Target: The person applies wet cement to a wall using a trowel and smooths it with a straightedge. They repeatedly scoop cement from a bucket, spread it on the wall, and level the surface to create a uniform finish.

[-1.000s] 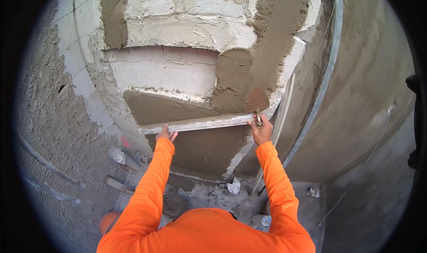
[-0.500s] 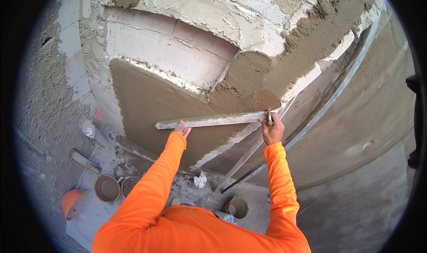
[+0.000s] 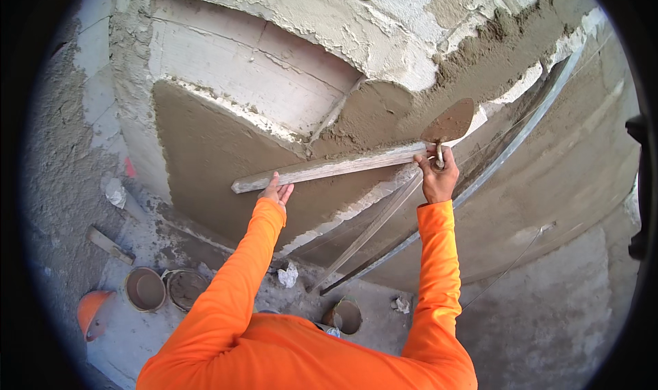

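Note:
A long wooden straightedge lies across the fresh mortar on the wall, its right end higher than its left. Near the lower left end, my left hand grips its bottom edge, thumb and fingers partly visible. My right hand is closed around the handle of a trowel at the board's right part, with the thumb against the board. The trowel's mortar-stained blade points up and to the right, overlapping the straightedge. How far the right fingers also wrap the board is hidden.
A recessed bare block area sits above the mortar. To the right, a metal strip and a slanting batten lean along the wall. Buckets, a dark tub and an orange bowl-shaped thing stand on the floor.
The straightedge's right end has risen and shifted right with my right hand, steepening its tilt. The trowel blade has swung up and right. My left hand stays near the left end.

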The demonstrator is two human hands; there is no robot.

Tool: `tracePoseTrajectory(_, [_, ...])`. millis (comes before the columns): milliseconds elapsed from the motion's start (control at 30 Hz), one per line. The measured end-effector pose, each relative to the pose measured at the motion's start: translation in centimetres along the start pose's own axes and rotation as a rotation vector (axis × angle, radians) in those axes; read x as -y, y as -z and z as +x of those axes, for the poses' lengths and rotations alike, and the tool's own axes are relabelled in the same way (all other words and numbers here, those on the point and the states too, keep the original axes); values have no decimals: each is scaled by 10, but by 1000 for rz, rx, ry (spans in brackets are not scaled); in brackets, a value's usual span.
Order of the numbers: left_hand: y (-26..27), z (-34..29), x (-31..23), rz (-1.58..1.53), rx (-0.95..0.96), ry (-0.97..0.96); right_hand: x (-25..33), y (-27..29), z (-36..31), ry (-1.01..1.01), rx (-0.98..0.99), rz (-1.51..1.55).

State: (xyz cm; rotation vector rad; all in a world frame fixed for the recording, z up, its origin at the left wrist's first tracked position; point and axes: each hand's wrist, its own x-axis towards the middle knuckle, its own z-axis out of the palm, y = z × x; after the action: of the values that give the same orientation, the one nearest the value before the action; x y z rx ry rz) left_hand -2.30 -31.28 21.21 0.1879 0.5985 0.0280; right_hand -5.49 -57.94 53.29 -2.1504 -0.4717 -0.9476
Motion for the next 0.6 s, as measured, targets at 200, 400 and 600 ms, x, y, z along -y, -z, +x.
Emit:
tracePoseTrajectory(200, [46, 23, -13, 11, -107, 8, -21, -33, -58, 6, 122, -163])
tracePoseTrajectory(400, [24, 25, -27, 21, -23, -19, -11, -22, -37, 9, 58, -143])
tracePoseTrajectory(600, [-15, -6, -25, -35, -2, -11, 13, -6, 9, 114, 7, -144])
